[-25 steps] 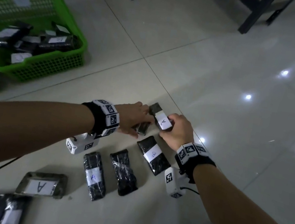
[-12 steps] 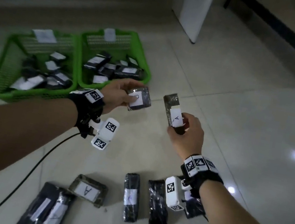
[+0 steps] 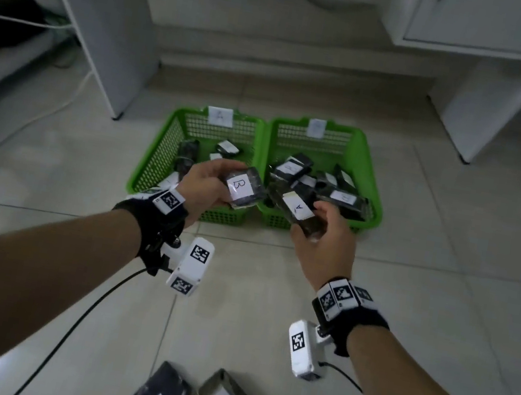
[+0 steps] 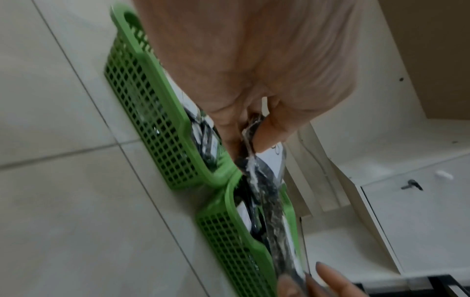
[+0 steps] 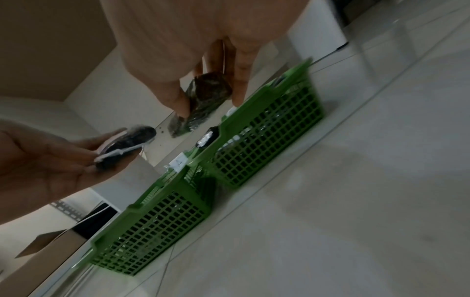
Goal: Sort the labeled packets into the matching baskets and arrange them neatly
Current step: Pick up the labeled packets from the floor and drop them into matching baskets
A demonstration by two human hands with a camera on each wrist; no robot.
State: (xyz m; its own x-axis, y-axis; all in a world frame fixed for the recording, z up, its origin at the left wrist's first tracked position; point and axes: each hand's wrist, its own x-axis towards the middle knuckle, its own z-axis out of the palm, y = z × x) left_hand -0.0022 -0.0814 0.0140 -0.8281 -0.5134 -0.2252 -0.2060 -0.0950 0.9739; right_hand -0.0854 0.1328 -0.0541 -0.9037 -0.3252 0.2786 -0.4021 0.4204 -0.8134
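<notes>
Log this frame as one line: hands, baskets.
left hand: holds B packet | right hand: holds A packet | both above green baskets | phase: pre-drop

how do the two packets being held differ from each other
The packet in the left hand carries a label marked B; the packet in the right hand carries one marked A. The B packet hangs over the left basket, the A packet over the right basket. Both are dark, plastic-wrapped, with white labels.

Two baskets (image 3: 370, 196) side by side, packets (image 3: 344, 198) inside
</notes>
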